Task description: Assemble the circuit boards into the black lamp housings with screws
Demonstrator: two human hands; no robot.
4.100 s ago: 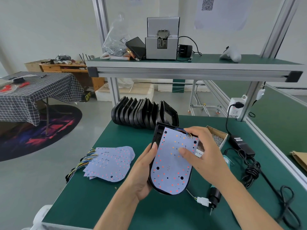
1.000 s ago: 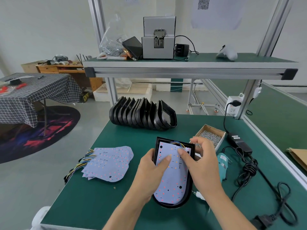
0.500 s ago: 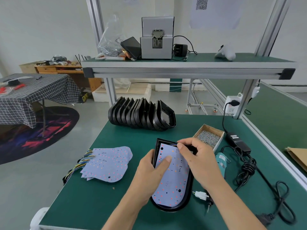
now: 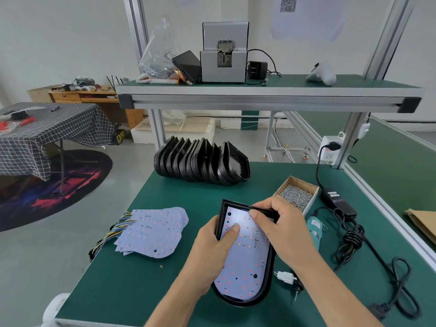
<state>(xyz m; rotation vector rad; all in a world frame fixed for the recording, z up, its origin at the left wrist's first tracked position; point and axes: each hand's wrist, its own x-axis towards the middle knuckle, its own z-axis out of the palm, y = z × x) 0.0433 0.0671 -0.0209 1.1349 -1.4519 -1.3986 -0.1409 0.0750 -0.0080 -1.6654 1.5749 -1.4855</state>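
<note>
From the head view, the circuit board (image 4: pixel 243 258) is lying inside the black housing (image 4: pixel 267 277) on the worktop (image 4: pixel 132 286). The left hand (image 4: pixel 210 253) is holding its side, thumb pressing; the right hand (image 4: pixel 280 230) is pinching the top edge. Push it flat before adding screws (image 4: pixel 297 198).

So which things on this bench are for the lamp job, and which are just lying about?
Job: pale dotted circuit board in black lamp housing, spare boards, housing row, cardboard screw box, teal screwdriver.
Idle: black phone, white controller.
</note>
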